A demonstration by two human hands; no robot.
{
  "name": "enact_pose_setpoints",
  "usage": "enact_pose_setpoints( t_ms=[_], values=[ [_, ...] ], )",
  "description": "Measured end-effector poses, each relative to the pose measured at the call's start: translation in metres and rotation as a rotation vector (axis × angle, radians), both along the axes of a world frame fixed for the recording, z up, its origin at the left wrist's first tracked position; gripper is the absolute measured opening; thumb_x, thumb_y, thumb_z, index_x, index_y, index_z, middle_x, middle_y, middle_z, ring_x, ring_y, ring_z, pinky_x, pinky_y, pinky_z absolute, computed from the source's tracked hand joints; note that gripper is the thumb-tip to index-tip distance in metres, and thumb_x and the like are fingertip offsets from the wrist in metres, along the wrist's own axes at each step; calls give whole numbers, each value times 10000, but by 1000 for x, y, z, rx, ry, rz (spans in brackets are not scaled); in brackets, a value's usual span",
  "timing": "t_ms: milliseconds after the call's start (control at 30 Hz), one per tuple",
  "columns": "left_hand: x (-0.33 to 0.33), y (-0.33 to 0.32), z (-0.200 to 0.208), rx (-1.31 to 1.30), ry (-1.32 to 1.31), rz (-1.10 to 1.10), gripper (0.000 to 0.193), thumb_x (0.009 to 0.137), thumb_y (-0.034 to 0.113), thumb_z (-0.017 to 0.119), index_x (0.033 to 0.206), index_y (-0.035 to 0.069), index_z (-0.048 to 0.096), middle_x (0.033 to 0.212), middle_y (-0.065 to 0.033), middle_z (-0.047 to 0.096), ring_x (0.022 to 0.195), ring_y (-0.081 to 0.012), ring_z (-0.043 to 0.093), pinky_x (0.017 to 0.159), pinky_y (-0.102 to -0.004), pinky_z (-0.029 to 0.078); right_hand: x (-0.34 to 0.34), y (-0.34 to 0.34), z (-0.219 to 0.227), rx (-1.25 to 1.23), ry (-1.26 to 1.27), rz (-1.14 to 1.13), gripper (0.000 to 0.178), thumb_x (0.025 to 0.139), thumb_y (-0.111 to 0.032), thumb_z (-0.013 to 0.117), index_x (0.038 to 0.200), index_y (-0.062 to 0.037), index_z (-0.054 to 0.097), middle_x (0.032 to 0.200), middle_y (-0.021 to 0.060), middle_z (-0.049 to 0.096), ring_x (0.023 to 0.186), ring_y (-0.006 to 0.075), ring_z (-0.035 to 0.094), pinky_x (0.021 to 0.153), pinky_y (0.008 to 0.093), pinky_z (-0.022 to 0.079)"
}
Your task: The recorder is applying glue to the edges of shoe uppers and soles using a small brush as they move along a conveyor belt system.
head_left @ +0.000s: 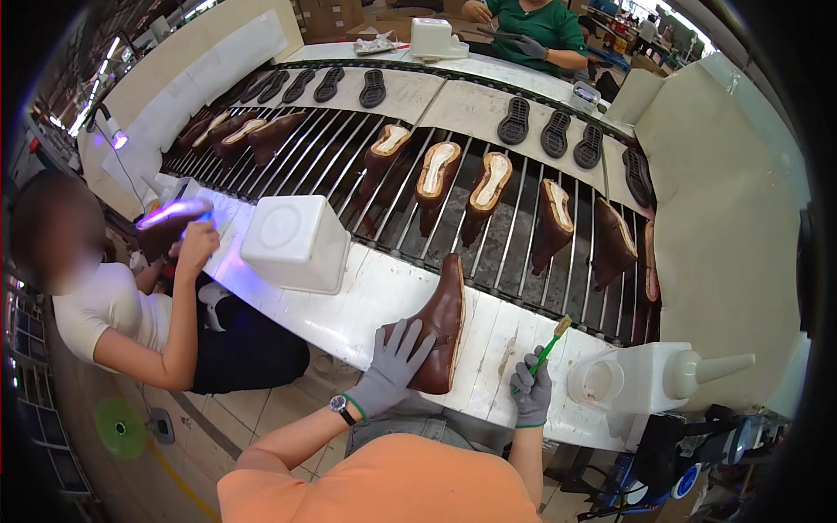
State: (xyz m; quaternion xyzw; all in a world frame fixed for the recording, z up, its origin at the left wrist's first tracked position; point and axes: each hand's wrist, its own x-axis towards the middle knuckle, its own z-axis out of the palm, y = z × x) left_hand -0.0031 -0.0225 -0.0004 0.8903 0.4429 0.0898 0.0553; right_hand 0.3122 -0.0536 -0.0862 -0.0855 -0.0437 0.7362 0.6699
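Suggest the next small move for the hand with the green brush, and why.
Probably bring the green brush leftward to the pale sole edge of the brown boot. The right hand holds the brush apart from the boot, while the left hand lies spread against the boot and that edge faces right, toward the brush.

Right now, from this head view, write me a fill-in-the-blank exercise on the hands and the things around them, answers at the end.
1. The left hand, on the brown boot, wears a glove coloured ____.
2. The right hand holds a brush whose handle is coloured ____.
3. The wristwatch is on the person's ____ wrist.

Missing words: gray; green; left.
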Motion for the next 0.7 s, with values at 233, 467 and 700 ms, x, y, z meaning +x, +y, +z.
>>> enact_pose_setpoints(
  t_ms=[233,467,700],
  values=[
    [-24,28,35,-212,-527,165,860,775,179,742,1506,42,309,1438,-242,451,1311,-423,450,1063,-478,388,2,4,2,74,-41,45,338,1056,-252,449,1337,-86,537,1050,26,644,601,78,398,476,203,371],
    [-24,50,46,-233,-747,634,585,788,223,779,1308,50,576,1041,-169,712,969,-306,684,824,-368,542,1,-3,7,-64,-109,-6,257,1042,-213,469,1225,-62,569,979,22,650,544,75,406,443,205,354],
    [2,95,70,-322,-1354,848,459,816,105,764,1232,-24,621,1064,-60,699,943,-115,617,830,-279,507,2,-9,9,-86,-117,5,243,1025,-211,499,1203,-55,556,946,36,636,533,86,419,449,228,340]
  ],
)
